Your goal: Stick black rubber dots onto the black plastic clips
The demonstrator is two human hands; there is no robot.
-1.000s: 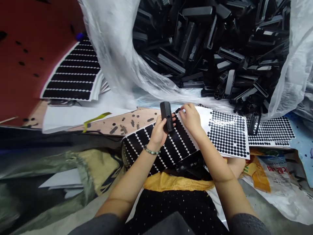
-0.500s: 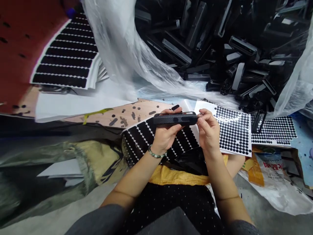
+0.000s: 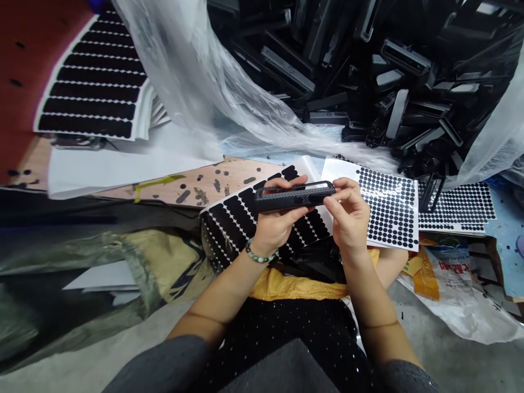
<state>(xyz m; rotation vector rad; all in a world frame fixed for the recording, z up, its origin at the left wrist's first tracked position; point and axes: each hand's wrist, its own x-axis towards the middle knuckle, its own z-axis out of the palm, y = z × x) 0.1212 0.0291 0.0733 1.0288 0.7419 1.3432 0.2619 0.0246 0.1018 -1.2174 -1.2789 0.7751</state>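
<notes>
My left hand [image 3: 275, 226] grips a long black carbon-pattern plastic part [image 3: 292, 196], held level in front of me. My right hand [image 3: 349, 218] pinches the part's right end with thumb and fingers. Below both hands, across my lap, lies a white sheet of black oval stickers [image 3: 241, 221]. Just right of it lies a sheet of small black round dots [image 3: 387, 210]. A bead bracelet is on my left wrist.
A clear plastic bag [image 3: 196, 76] holds a big heap of black plastic parts [image 3: 368, 60] ahead. More oval sticker sheets [image 3: 94, 87] are stacked at far left on a red surface. Another dot sheet [image 3: 458, 210] and an orange printed bag [image 3: 434, 273] lie right.
The part went from upright in my left hand to level between both hands. My right hand left the sticker sheet and took hold of the part's right end. The view tilted slightly.
</notes>
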